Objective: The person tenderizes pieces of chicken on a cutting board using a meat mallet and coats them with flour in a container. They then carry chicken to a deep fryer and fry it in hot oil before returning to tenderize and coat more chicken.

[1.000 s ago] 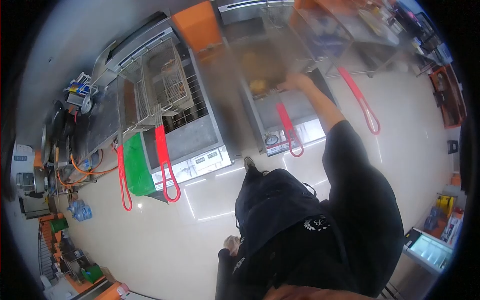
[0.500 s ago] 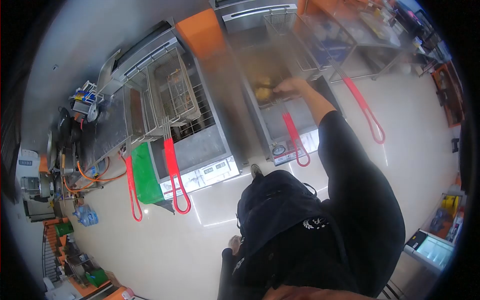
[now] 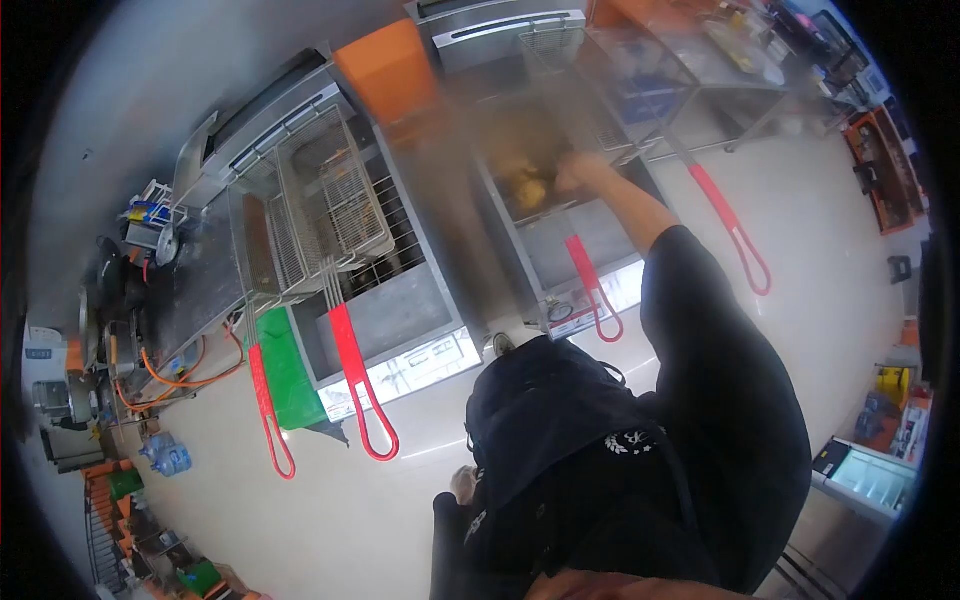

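Note:
My right hand (image 3: 574, 176) reaches over the right-hand deep fryer (image 3: 560, 240), just right of yellow pieces of food (image 3: 528, 188) in its vat. Haze blurs the fingers, so I cannot make out whether they hold anything. Below the hand, a red basket handle (image 3: 596, 290) hangs over the front of this fryer; the basket it belongs to is hard to see through the haze. Down at my left side, my left hand (image 3: 464, 485) is partly hidden by my dark clothing, near no object.
To the left, a second fryer (image 3: 400, 315) carries wire baskets (image 3: 340, 205) with long red handles (image 3: 362, 385) jutting out over the floor. Another red-handled basket (image 3: 730, 225) sticks out at the right. A green sheet (image 3: 290, 370) and orange hoses (image 3: 185, 375) are at the left.
The view has shifted slightly, and the fryers sit a little lower and further left. My right hand stays over the vat and looks more blurred. My left hand remains at my side.

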{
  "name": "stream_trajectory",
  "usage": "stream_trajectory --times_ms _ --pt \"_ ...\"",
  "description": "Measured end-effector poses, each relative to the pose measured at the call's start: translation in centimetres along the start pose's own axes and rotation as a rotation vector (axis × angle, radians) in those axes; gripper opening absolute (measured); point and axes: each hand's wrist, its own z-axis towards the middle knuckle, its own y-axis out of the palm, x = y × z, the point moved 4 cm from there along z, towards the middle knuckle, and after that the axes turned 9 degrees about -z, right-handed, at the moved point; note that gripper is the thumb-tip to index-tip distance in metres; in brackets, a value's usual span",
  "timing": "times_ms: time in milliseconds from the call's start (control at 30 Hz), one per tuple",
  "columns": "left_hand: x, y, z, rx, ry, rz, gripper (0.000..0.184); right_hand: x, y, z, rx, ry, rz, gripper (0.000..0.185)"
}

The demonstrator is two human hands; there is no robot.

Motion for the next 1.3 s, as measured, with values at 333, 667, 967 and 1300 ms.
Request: stream_trajectory --times_ms 333,667,967,1300 --pt "0.0 -0.7 1.5 0.07 0.056 0.007 0.032 -1.3 2.9 1.6 -0.13 0.028 0.111 0.055" --pt "-0.9 0.1 -0.1 0.154 -0.009 0.012 0.031 0.0 3.3 3.0 -0.075 -0.088 0.16 0.059" --pt "-0.6 -0.6 0.1 0.178 -0.003 -0.005 0.027 -0.1 1.3 -1.7 -0.195 0.065 0.417 0.057" --pt "0.4 -0.2 -0.5 0.412 0.051 -0.057 0.025 1.3 1.2 -3.7 -0.112 0.003 0.123 0.059"
